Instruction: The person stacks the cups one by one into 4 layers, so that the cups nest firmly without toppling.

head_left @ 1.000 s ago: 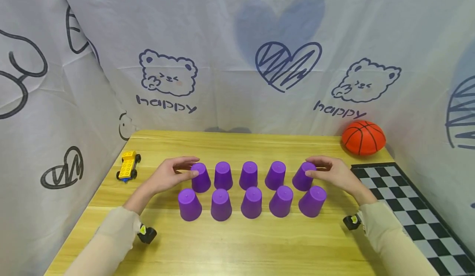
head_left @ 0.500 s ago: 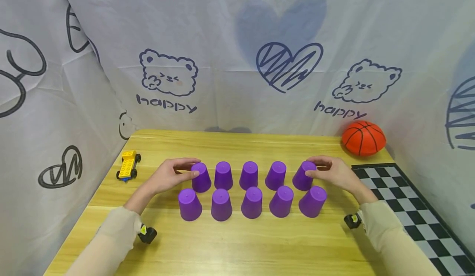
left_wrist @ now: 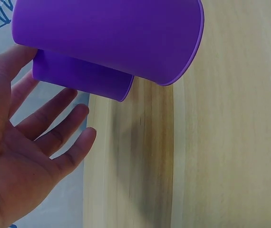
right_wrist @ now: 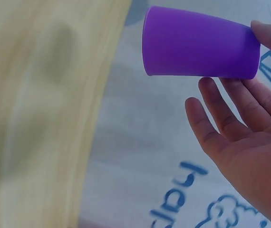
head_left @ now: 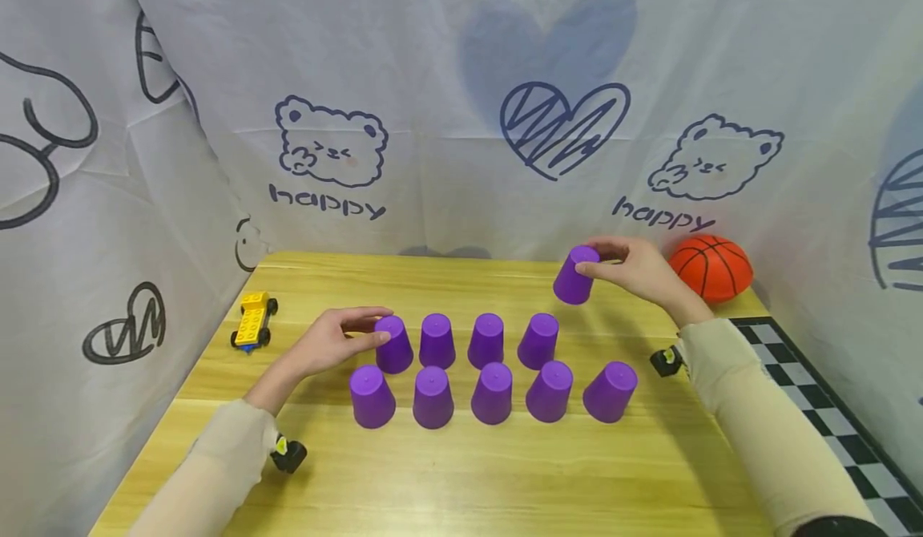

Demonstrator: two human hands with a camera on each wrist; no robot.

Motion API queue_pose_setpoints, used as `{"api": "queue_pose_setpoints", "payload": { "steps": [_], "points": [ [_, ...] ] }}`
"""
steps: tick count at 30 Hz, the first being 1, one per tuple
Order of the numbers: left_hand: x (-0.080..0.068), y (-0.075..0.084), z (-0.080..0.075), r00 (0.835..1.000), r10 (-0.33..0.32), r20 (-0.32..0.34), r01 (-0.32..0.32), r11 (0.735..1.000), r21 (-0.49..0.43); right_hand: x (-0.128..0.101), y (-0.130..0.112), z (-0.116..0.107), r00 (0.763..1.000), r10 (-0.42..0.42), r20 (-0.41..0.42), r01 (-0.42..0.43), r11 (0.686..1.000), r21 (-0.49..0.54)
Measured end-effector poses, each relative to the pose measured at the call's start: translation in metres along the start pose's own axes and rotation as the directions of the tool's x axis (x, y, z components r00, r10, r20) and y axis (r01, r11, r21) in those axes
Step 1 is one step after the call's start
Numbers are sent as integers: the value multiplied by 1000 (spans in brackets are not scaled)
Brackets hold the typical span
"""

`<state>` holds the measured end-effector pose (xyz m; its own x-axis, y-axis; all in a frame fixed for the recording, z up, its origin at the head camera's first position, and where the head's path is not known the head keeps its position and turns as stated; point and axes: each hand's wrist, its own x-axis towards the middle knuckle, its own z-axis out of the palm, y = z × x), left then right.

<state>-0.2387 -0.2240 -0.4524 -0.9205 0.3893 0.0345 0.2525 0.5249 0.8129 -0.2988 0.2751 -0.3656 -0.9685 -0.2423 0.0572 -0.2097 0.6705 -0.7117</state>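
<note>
The right hand (head_left: 638,272) holds one purple cup (head_left: 574,276) upside down in the air, above the far right part of the worktop (head_left: 461,473). Its grip is narrow: thumb and fingertips pinch the cup near the closed end. In the right wrist view this cup (right_wrist: 199,45) is seen w/ the fingers (right_wrist: 230,109) spread under it.

The left hand (head_left: 328,343) rests at the far-left cup (head_left: 392,345) of the far row; thumb over its top and fingers on its side, so the grip is on this cup but loose. In the left wrist view the fingers (left_wrist: 54,128) look nearly straight beside the cup (left_wrist: 85,78).

The far row has 4 cups on the worktop, the near row has 5, e.g. the near-right cup (head_left: 610,393). All stand upside down, close together but apart.

A yellow toy car (head_left: 252,322) is at the left edge. An orange basketball (head_left: 714,267) is at the far right, just beside the right hand. A chequered board (head_left: 836,409) lies at the right edge.
</note>
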Motion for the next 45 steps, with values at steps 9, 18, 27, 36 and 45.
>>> {"api": "queue_pose_setpoints", "payload": {
  "steps": [9,18,27,36,45],
  "points": [
    [2,2,0,1000,-3,20,2,1000,11,50,-27,13,1000,-10,-18,11,999,37],
    [2,7,-1,1000,11,28,-11,1000,5,88,-20,35,999,35,5,-35,987,154],
    [1,7,-3,1000,5,28,-5,1000,7,102,-10,56,996,76,56,-85,982,171],
    [-1,9,-4,999,-8,31,7,1000,15,112,-5,74,997,48,67,-52,997,57],
    [-2,9,-5,999,-22,31,21,999,31,111,-14,83,995,49,90,-56,996,77]
  ]
}}
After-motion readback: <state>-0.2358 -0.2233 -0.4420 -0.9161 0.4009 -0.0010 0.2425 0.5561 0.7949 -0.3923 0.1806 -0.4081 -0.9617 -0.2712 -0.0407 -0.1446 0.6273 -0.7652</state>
